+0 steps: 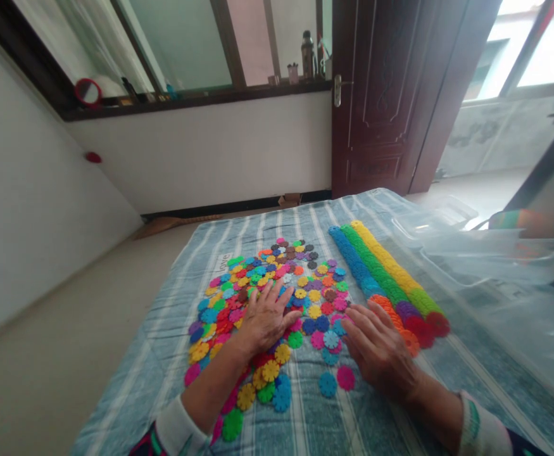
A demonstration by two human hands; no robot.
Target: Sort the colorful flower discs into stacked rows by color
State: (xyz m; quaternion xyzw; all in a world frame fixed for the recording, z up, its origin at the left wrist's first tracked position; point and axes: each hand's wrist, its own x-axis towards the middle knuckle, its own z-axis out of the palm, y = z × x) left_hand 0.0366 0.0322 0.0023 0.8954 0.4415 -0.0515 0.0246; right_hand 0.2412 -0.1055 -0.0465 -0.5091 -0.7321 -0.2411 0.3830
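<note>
Many small notched plastic discs (247,396) in mixed colours lie spread over a striped blue cloth. My left hand (268,316) rests palm down on the middle of the spread, its fingers apart. At the right edge of the discs is my right hand (378,348), palm down with fingers stretched out, beside the stacked rows. Those rows of overlapping discs lie on their sides: a blue row (352,259), a green row (374,263) and a yellow row (385,253), with orange, purple and red discs at their near ends.
Clear plastic containers (499,253) stand at the right on the striped cloth (163,354). A word printed on the cloth shows at the left of the discs. Beyond the far edge are a white wall, a dark red door (381,95) and a window ledge with bottles.
</note>
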